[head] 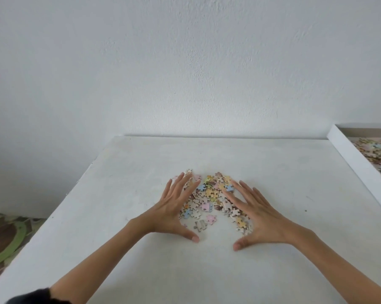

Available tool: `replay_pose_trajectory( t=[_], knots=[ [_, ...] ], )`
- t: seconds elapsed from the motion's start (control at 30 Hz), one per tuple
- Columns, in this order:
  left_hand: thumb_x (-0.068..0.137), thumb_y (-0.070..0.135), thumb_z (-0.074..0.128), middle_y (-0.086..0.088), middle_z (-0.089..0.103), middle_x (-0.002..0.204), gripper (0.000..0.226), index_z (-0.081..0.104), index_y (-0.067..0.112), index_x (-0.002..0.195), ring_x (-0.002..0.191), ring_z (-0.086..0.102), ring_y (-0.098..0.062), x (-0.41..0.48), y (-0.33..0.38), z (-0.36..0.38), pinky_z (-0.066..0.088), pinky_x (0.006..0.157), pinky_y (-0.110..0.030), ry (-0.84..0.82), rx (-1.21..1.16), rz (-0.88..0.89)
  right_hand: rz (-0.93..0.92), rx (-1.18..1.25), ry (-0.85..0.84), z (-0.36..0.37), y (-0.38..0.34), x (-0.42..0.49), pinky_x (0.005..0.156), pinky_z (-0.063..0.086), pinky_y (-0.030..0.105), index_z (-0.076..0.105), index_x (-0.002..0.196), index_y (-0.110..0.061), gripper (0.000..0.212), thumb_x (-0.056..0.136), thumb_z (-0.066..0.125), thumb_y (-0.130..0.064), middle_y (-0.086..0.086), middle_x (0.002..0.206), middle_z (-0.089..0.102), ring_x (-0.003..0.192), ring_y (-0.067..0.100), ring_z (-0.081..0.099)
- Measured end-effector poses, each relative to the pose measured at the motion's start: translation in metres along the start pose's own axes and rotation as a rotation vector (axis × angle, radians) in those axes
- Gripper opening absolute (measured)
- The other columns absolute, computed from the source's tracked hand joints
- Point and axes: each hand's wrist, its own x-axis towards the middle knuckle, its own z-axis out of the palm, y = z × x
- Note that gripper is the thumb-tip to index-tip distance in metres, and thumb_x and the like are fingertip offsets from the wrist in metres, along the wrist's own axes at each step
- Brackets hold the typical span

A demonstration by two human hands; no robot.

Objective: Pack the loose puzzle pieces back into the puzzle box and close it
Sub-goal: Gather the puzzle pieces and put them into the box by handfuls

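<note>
A heap of small pastel puzzle pieces lies on the white table, about at its middle. My left hand lies flat on the heap's left side, fingers straight and spread, thumb pointing inward. On the right side my right hand rests the same way. Both hands flank the pieces and partly cover them. The white puzzle box stands open at the far right edge, with several coloured pieces inside. No lid is visible.
A white wall rises directly behind the table. Past the table's left edge, low down, a green and brown round object lies on the floor. A dark sleeve shows at the bottom left.
</note>
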Motion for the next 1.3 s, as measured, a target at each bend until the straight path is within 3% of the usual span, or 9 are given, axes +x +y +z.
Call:
replay_pose_trajectory(
  t=[0.23,0.43,0.6,0.7,0.8,1.0,1.1,1.17,1.3],
  knots=[
    [0.074,0.071,0.05,0.002,0.003,0.155,0.095,0.005,0.029,0.147,0.143,-0.01,-0.008,0.013,-0.004,0.003,0.001,0.118,-0.047,0.146,0.01,-0.026,0.104,0.027,0.137,0.007,-0.001,0.011,0.117,-0.007,0.034,-0.019,0.139,-0.043,0.093,0.065,0.017,-0.086,-0.005,0.154,-0.021,0.14,0.01,-0.021],
    [0.063,0.082,0.048,0.003,0.004,0.155,0.106,0.005,0.033,0.146,0.143,-0.009,-0.009,0.011,0.001,0.004,-0.009,0.117,-0.041,0.137,0.062,0.05,0.084,0.028,0.133,0.005,-0.004,0.012,0.116,-0.01,0.035,-0.021,0.138,-0.044,0.102,0.059,0.026,-0.088,-0.005,0.151,-0.026,0.14,0.013,-0.023],
    [0.073,0.076,0.046,0.0,0.015,0.153,0.091,0.016,0.03,0.145,0.142,0.0,-0.008,0.015,-0.002,0.008,0.002,0.118,-0.046,0.234,0.044,-0.005,0.1,0.026,0.148,0.005,-0.002,0.024,0.117,-0.007,0.038,-0.025,0.136,-0.042,0.098,0.062,0.022,-0.086,-0.004,0.151,-0.025,0.14,0.013,-0.022],
    [0.059,0.084,0.048,-0.002,0.009,0.155,0.109,0.009,0.029,0.146,0.144,-0.004,-0.014,0.021,-0.013,0.002,-0.003,0.117,-0.045,0.206,0.066,-0.029,0.037,0.062,0.135,-0.001,0.0,0.037,0.114,-0.01,0.041,-0.018,0.14,-0.041,0.109,0.053,0.027,-0.09,-0.008,0.15,-0.027,0.139,0.013,-0.025],
    [0.045,0.09,0.047,-0.002,-0.003,0.156,0.129,-0.001,0.029,0.147,0.144,-0.011,-0.019,0.028,-0.025,-0.003,-0.008,0.113,-0.044,0.117,-0.045,-0.095,0.003,0.16,0.156,-0.008,0.003,0.057,0.112,-0.009,0.044,-0.006,0.142,-0.041,0.103,0.055,0.019,-0.092,-0.013,0.153,-0.018,0.14,0.008,-0.022],
    [0.064,0.091,0.015,0.006,0.017,0.155,0.097,0.018,0.035,0.144,0.139,0.003,0.001,0.041,-0.034,-0.014,-0.005,0.118,-0.042,0.063,-0.34,-0.192,-0.085,0.269,0.124,-0.014,0.004,0.084,0.115,0.002,0.039,0.025,0.141,-0.038,0.086,0.07,0.009,-0.084,-0.01,0.153,0.02,0.141,0.004,0.004],
    [0.071,0.083,0.026,0.004,0.026,0.152,0.086,0.028,0.033,0.142,0.135,0.012,0.004,0.038,-0.032,-0.016,0.003,0.117,-0.032,0.028,-0.361,-0.148,-0.091,0.263,0.131,-0.01,0.008,0.083,0.117,0.011,0.037,0.036,0.137,-0.034,0.083,0.074,0.01,-0.081,-0.01,0.148,0.032,0.137,0.0,0.015],
    [0.073,0.077,0.035,0.005,0.03,0.149,0.079,0.031,0.035,0.14,0.134,0.022,0.0,0.033,-0.032,-0.017,0.016,0.117,-0.037,0.009,-0.404,-0.15,-0.07,0.298,0.158,-0.011,0.011,0.076,0.115,0.019,0.035,0.04,0.135,-0.034,0.081,0.074,0.013,-0.081,-0.013,0.145,0.036,0.134,-0.004,0.019],
    [0.059,0.082,0.054,0.01,0.029,0.146,0.099,0.022,0.038,0.142,0.135,0.03,-0.008,0.024,-0.033,-0.013,0.032,0.111,-0.04,0.008,-0.409,-0.088,-0.057,0.374,0.123,-0.018,0.013,0.057,0.109,0.019,0.028,0.029,0.138,-0.04,0.087,0.065,0.025,-0.087,-0.021,0.144,0.025,0.131,-0.004,0.022]
  ],
)
